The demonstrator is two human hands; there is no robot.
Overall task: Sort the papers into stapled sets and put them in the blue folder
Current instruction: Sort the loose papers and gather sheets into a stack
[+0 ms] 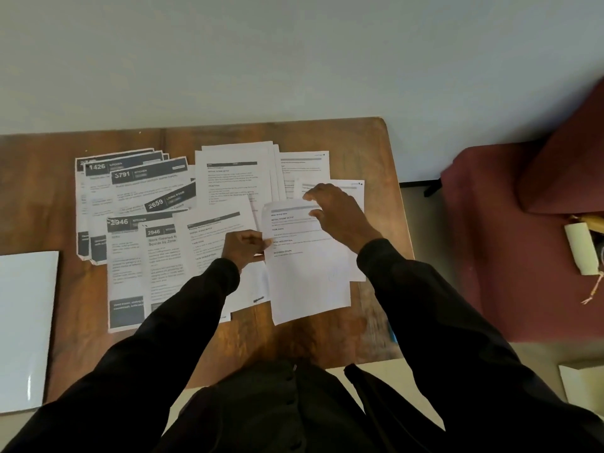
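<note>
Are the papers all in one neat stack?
No, the papers lie spread out and overlapping in several loose groups across the table.

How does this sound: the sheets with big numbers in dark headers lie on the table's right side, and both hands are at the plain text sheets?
Wrong side. The head view shows the numbered sheets on the left side of the table; the left hand and right hand are at the plain text sheets.
</note>
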